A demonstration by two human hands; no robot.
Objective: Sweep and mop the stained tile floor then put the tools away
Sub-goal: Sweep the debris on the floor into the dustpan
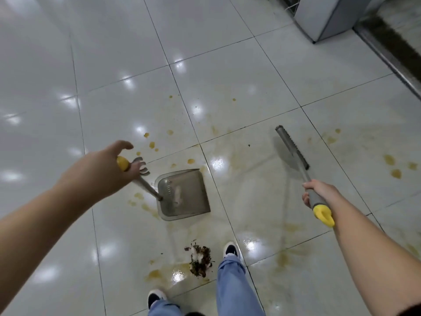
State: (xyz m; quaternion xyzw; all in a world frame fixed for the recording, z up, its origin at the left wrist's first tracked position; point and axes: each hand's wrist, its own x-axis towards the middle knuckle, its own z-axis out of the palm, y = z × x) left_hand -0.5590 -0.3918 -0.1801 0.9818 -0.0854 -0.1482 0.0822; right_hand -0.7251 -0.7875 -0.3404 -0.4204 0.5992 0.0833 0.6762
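Hands (107, 165) gripping dustpan (182, 195), broom (293, 153) bristles blurred

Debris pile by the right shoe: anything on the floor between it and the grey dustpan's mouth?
Nothing visible. Only bare, stained white tile lies between the dark debris pile and the open edge of the grey dustpan.

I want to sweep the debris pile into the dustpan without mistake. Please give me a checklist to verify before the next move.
1. Right hand grips broom handle: ok.
2. Left hand grips dustpan handle firmly: not ok, fingers look loose.
3. Dustpan beside debris pile: not ok, pile lies apart, near the shoe.
4. Broom head behind pile: not ok, it is far beyond it.
5. Dustpan's open edge faces pile: cannot tell.
6. Floor dry: not ok, yellow stains and wet patches.
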